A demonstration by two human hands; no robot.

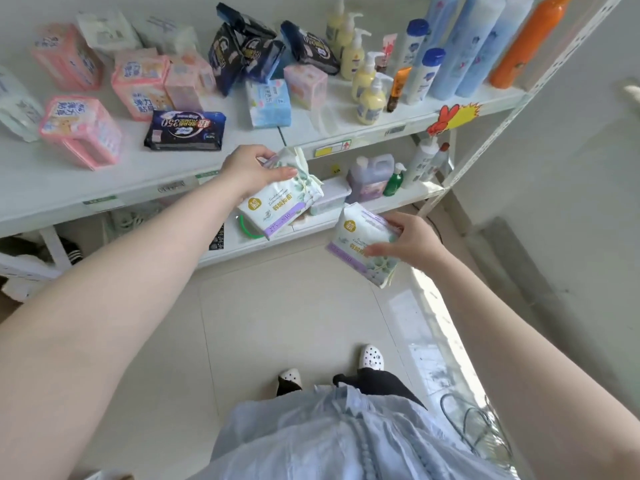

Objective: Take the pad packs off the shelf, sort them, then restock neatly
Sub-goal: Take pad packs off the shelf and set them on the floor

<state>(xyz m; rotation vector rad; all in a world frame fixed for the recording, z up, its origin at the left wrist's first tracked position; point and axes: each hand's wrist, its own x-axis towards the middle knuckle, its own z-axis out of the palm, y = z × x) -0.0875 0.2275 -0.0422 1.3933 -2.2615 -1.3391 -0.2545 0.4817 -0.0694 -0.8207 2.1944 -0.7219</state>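
Shelf (104,181) front | hands each grip one white pack (277,206), long axes tilted

Five pink packs (81,131), five pump bottles (371,102)

I see two white pad packs with purple bands and leafy print held in front of the shelf (104,181): one pack (277,206) tilted just below the shelf edge, the other pack (363,247) lower and to its right, over the floor. On the shelf, pink packs (81,131) stand and lean at the left, a dark pack (185,129) lies flat near the front edge, more dark packs (249,50) pile at the back, and a blue pack (268,103) stands mid-shelf.
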